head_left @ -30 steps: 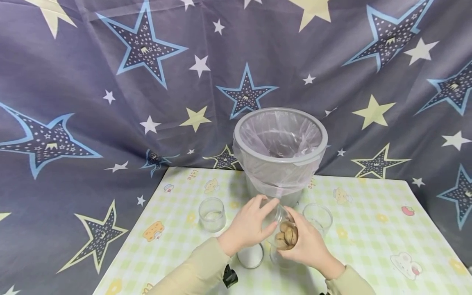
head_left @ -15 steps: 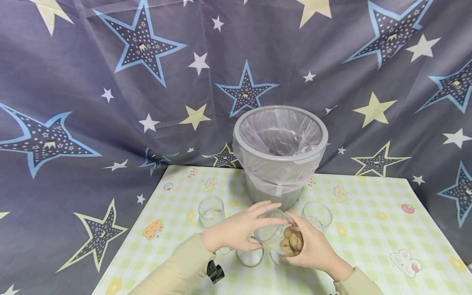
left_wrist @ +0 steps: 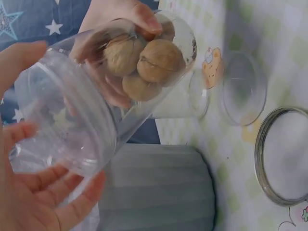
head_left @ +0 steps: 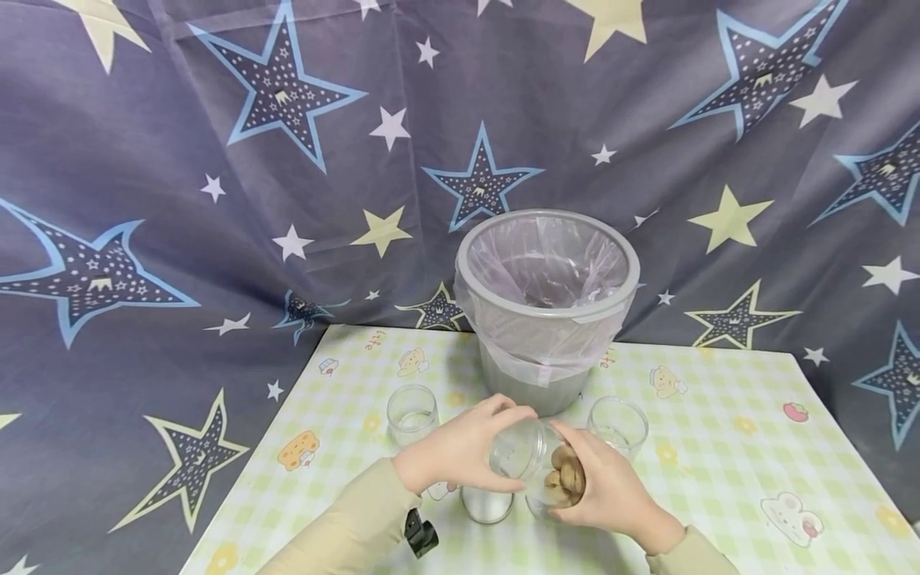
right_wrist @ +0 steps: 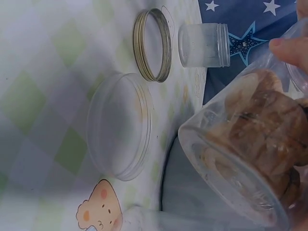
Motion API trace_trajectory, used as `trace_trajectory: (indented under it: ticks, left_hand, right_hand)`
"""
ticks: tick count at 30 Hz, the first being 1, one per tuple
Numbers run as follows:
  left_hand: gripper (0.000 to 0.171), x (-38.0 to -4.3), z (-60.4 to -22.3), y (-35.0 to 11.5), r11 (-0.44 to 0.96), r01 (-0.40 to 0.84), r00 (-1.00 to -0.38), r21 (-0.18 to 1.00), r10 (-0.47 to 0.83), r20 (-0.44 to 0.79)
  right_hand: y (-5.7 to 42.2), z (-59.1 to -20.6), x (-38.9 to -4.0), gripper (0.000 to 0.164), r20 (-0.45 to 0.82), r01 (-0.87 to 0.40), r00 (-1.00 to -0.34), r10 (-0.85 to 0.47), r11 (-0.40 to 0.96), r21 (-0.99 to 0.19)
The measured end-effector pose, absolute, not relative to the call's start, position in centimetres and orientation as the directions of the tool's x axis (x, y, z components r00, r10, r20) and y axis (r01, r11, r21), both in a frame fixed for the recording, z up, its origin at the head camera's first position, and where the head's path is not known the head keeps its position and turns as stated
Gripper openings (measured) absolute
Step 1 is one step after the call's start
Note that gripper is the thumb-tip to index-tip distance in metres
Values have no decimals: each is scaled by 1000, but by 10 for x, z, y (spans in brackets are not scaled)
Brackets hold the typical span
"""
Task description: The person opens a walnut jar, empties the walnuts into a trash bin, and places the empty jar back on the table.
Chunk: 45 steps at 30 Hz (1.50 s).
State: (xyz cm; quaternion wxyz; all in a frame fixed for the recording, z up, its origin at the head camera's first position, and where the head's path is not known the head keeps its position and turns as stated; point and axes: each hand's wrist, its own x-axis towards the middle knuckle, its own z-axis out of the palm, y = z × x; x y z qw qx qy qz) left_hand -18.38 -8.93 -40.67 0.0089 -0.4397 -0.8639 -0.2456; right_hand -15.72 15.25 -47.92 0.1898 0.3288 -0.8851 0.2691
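Note:
My right hand grips a clear jar by its body. Several walnuts lie inside, towards the jar's base. The jar is tilted, with its ridged end towards my left hand. In the left wrist view, the thumb and spread fingers of that hand curve around this clear end. Whether a separate clear lid sits there, I cannot tell. Below the hands, a gold-rimmed lid and a clear round lid rest on the table.
A grey bin with a thin pinkish bag over its rim stands just beyond my hands. One clear jar stands to the left and another clear jar to the right. A starry curtain hangs behind the checked tablecloth.
My left hand has shifted left and its fingers have spread further over the jar's end. The jar has turned and come slightly nearer. The walnuts stay inside.

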Motion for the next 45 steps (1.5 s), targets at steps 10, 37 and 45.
trace_trajectory:
  ticks: [10, 37, 45]
  left_hand:
    - [77, -183, -412, -83, 659, 529, -797, 535, 602, 46]
    - [81, -181, -414, -99, 381, 842, -494, 381, 828, 264]
    - [81, -181, -419, -99, 415, 827, -535, 380, 787, 306]
  right_hand:
    - [153, -480, -156, 112, 489, -664, -734, -471, 646, -376]
    - [154, -483, -154, 111, 517, -710, -687, -511, 624, -327]
    - [153, -486, -154, 113, 513, -706, -693, -506, 620, -342]
